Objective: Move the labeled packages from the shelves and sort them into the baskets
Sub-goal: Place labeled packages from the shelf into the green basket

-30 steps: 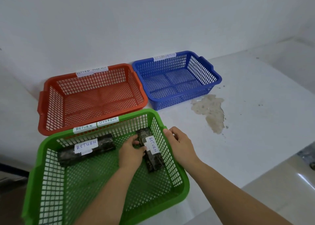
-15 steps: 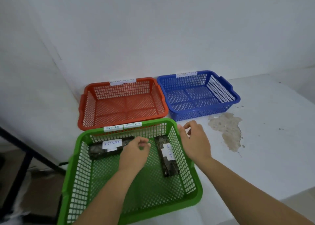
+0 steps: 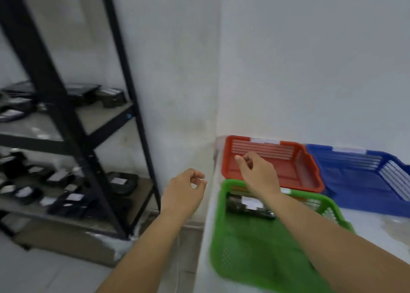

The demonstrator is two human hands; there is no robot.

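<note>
Both empty: my left hand [image 3: 185, 191] hangs loosely curled between shelves [image 3: 66, 124] and bench [image 3: 377, 228], my right hand [image 3: 257, 173] loosely curled above the green basket [image 3: 255, 255], a labeled package [image 3: 248, 206] below it.

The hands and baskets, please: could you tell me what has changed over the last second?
The left hand let go of a package in the green basket and both hands lifted out empty, the right hand now before the red basket. The view swung left to the shelves. The baskets kept their places.
</note>
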